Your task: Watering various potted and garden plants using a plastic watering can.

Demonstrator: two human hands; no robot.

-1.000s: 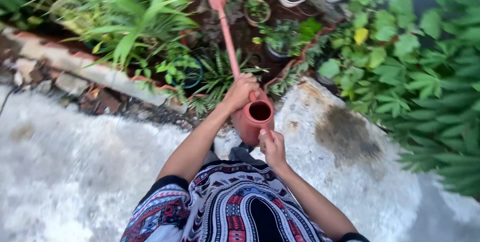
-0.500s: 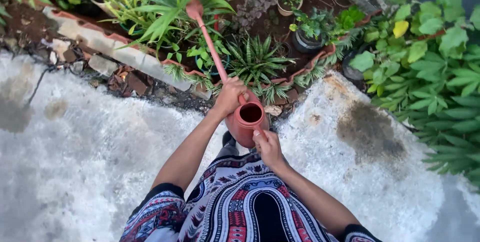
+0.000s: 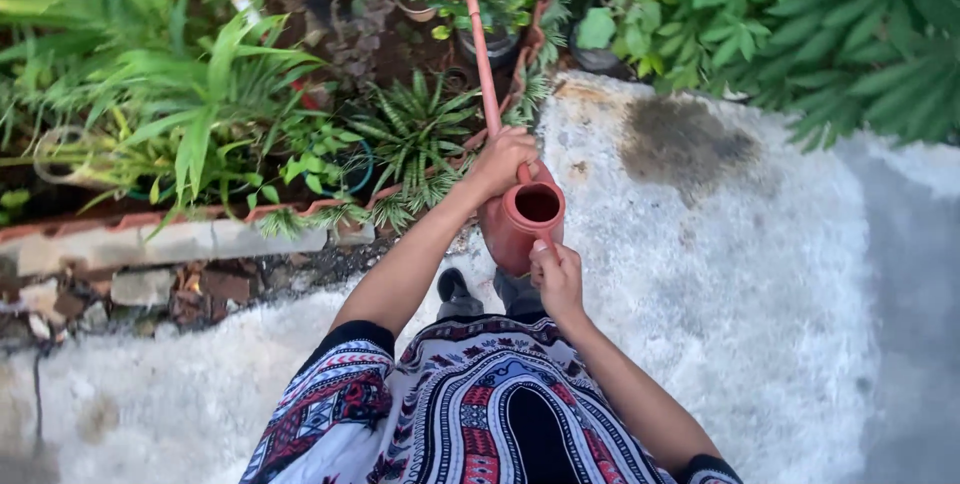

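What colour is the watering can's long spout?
Salmon pink, like the can's body; the watering can shows in the head view.

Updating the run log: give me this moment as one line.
left hand: grips spout base | right hand: holds rear handle | watering can: red, spout over potted plants | ground: pale concrete

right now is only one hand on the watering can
No, the left hand grips the watering can at the spout's base and the right hand holds its rear.
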